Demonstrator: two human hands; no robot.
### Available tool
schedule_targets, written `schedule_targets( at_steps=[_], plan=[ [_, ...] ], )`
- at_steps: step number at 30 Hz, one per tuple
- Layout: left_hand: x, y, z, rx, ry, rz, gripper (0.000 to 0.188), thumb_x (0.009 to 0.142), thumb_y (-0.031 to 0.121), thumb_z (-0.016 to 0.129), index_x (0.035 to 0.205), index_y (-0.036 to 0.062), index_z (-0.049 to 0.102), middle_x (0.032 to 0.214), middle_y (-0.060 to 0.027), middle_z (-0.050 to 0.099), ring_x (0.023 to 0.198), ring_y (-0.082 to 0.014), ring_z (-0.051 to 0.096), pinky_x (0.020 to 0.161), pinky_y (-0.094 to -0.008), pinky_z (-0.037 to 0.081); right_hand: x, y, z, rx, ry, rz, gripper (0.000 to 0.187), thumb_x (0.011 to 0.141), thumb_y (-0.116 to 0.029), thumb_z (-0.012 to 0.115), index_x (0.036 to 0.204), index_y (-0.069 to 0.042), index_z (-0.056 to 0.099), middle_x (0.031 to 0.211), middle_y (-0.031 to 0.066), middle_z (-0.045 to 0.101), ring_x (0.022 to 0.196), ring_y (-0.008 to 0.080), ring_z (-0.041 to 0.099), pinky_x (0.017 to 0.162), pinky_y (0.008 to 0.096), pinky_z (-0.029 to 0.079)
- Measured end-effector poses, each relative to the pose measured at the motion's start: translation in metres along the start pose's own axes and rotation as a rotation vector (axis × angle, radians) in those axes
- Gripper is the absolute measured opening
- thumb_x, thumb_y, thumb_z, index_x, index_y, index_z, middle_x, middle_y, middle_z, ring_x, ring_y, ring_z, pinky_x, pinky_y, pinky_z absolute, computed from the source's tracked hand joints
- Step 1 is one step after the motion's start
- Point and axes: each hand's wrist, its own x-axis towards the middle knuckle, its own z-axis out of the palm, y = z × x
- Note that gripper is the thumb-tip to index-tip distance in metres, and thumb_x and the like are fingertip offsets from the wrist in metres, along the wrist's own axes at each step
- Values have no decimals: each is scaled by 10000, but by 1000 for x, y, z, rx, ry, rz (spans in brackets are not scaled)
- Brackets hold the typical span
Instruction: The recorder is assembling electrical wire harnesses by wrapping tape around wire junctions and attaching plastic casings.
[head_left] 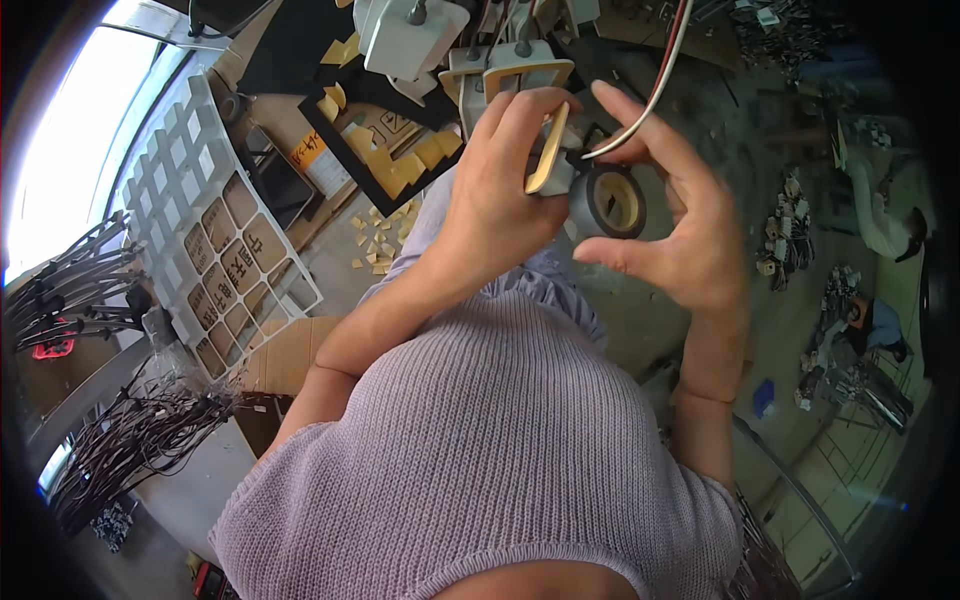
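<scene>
Left hand (500, 180) closed on a white, flat-sided housing with a yellow edge strip (548, 150), out in front of the chest; it is held edge-up, apparently so the cable side faces right. A thin cable of white, red and dark strands (657, 95) rises from beside it toward the far side. Right hand (695, 220) open in a loose C, fingers above and thumb below a dark grey tape roll with a yellowish core (584, 207), which sits against or just beside the housing; contact with the fingers uncertain. Similar white housings (415, 40) cluster beyond, probably kept within reach. Writing: an orange-and-white printed label (318, 162) at far left, and dark characters on brown cardboard behind a white plastic lattice (277, 237); none seen on housing or roll.
</scene>
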Motion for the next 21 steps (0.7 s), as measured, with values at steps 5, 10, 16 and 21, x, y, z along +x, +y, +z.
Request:
schedule_targets(
  at_steps=[5,10,16,21],
  plan=[
    [2,-4,-14,-286,-130,-199,537,663,88,717,1155,19,514,1020,-131,601,923,-270,602,795,-341,495,3,-44,15,390,140,365,945,662,-310,848,1383,68,368,1270,161,556,1086,208,590,949,320,439],
    [0,-7,-14,-1700,-940,-816,603,628,138,599,1146,-151,495,833,-222,615,703,-315,670,597,-413,596,36,-11,-24,290,-39,183,582,804,-209,684,1291,26,470,1226,132,587,1078,184,577,915,300,438],
    [-10,-5,-3,-2005,-1356,-818,637,621,191,610,1130,-166,473,768,-231,567,662,-342,635,538,-406,561,60,42,-24,457,-497,-250,614,715,-281,801,1192,36,580,1181,191,573,1095,253,572,918,332,445],
    [-12,-2,-3,-2145,-1436,-881,624,630,198,608,1111,-170,460,700,-189,514,581,-285,580,493,-383,531,80,41,-24,335,-589,-498,369,747,-100,759,1093,-14,663,1097,127,604,1041,234,583,887,335,476]
  ],
)
